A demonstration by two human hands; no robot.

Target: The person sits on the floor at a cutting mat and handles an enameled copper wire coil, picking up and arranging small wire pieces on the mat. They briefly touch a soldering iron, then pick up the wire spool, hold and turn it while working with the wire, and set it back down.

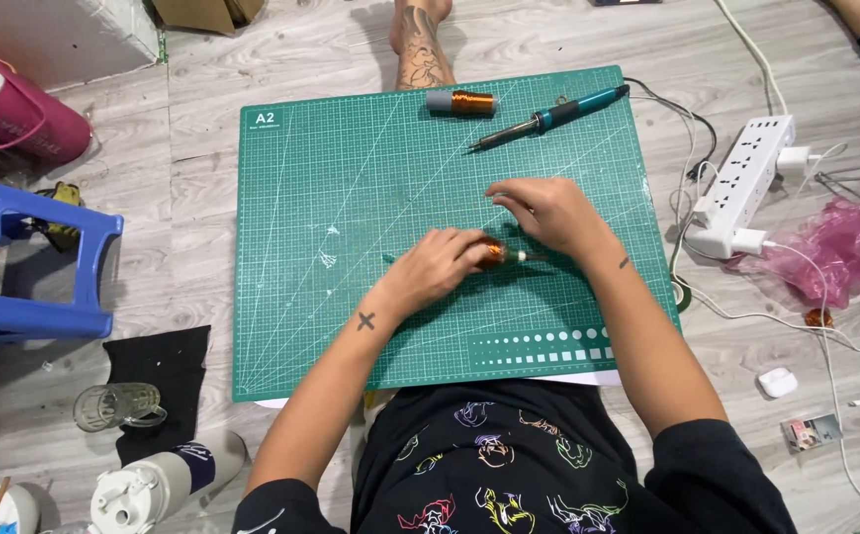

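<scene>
My left hand (437, 265) rests on a green cutting mat (351, 198) and grips a small copper wire coil (493, 254) with a pale stub sticking out to the right. My right hand (546, 211) hovers just above and right of the coil, fingers bent and pinched near it; whether it holds a fine wire I cannot tell. A second copper coil on a grey core (462, 102) lies at the mat's far edge. Beside it lies a teal-handled soldering iron (548, 118), tip pointing left.
A white power strip (741, 183) with plugs and cables sits right of the mat, next to a pink plastic bag (835, 247). A blue stool (29, 262), a pink bottle (14, 109), a glass mug (118, 405) and a white bottle (168, 480) are on the left. Another person's bare foot (420, 44) is beyond the mat.
</scene>
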